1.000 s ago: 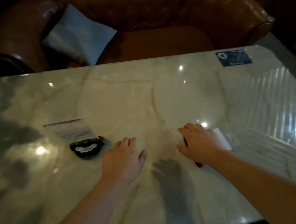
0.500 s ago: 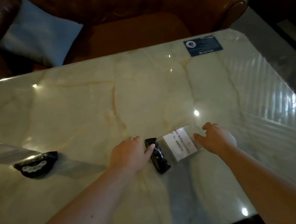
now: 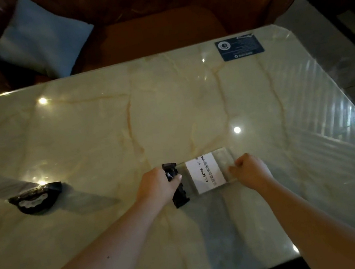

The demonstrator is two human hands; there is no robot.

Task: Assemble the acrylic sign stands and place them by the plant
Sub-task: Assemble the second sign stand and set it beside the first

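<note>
Two hands' grips pinch base (image 3: 177,186) and acrylic panel (image 3: 209,172) on marble table (image 3: 101,127) before leather sofa (image 3: 153,6)

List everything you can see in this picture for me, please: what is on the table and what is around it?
marble table: 1, cream with orange veins, fills most of the view
acrylic sign panel: 1, clear with a white printed slip, lying flat between the hands
black base: 1, black, at the panel's left end
second sign stand: 1, black base with a clear panel, far left of the table
card: 1, dark blue, far right corner of the table
sofa: 1, brown leather, behind the table
cushion: 1, pale blue, on the sofa
left hand: 1, on the black base
right hand: 1, at the panel's right end
</note>
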